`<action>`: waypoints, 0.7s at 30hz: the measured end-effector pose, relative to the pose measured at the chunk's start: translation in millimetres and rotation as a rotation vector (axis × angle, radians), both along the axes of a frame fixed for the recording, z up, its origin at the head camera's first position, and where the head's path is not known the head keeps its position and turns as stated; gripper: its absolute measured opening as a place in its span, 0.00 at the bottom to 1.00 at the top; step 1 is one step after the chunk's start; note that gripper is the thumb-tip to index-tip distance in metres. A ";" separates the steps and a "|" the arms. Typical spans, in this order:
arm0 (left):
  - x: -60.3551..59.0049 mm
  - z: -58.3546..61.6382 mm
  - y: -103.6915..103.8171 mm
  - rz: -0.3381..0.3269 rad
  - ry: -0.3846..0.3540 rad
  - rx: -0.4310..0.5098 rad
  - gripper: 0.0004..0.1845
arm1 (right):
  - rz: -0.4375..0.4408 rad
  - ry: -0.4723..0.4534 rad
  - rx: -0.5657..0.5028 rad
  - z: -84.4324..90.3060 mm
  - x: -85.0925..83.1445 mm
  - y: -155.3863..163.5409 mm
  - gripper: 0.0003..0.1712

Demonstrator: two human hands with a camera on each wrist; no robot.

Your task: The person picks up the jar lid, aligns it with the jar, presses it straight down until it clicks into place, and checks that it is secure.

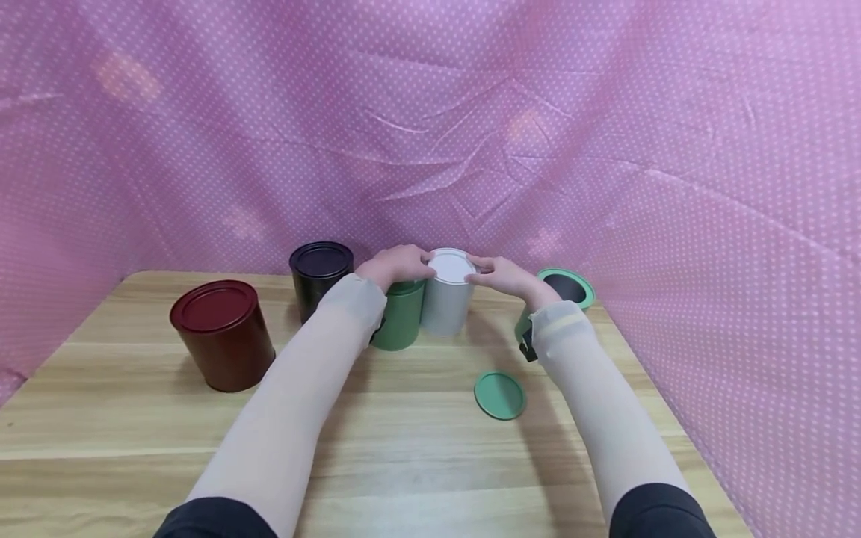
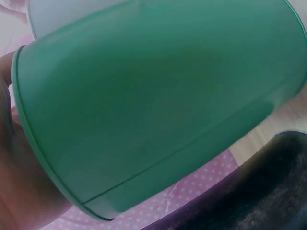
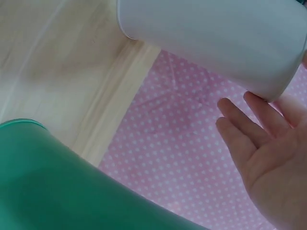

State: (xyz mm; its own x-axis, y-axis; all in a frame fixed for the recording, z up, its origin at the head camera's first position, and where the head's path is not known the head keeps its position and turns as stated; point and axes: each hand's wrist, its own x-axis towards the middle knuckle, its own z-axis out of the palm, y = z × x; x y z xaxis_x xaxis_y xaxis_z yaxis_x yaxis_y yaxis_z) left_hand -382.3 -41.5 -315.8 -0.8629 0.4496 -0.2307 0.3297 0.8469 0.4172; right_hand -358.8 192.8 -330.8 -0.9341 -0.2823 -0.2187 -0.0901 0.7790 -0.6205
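While both hands crowd the back of the wooden table (image 1: pixel 417 448), this is how things stand:

White tin: white tin (image 1: pixel 448 293) stands upright at the rear centre, lid on, touching the green tin (image 1: pixel 400 317) on its left.

Left hand: left hand (image 1: pixel 395 264) lies over the green tin's top, fingertips reaching the white tin's lid rim; whether those fingers grasp or merely touch cannot be told. Its wrist view is filled by the green tin's wall (image 2: pixel 158 110).

Right hand: right hand (image 1: pixel 504 275) comes in from the other side, fingers (image 3: pixel 259 124) fairly straight and relaxed, tips at the lid's edge, not wrapped round anything.

Open green tin: open green tin (image 1: pixel 566 288) sits just behind the right wrist, mouth showing dark.

Loose lid: green lid (image 1: pixel 499 394) lies flat, nearer the person, apart from every tin.

Others: black tin (image 1: pixel 320 275) stands behind the left forearm; red tin (image 1: pixel 222 335) stands well to the left.

Backdrop: pink dotted cloth (image 1: pixel 605 149) all round.
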 end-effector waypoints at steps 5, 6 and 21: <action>2.0 -0.9 0.7 0.000 0.005 -0.001 0.34 | 0.019 0.005 -0.028 -0.6 4.9 -2.5 0.40; 2.6 -0.8 0.8 0.005 0.004 0.004 0.34 | 0.028 0.009 -0.034 -0.1 5.7 -3.3 0.40; 25.9 1.5 4.8 -0.105 0.130 0.039 0.38 | 0.081 0.004 -0.141 -13.3 31.5 5.2 0.48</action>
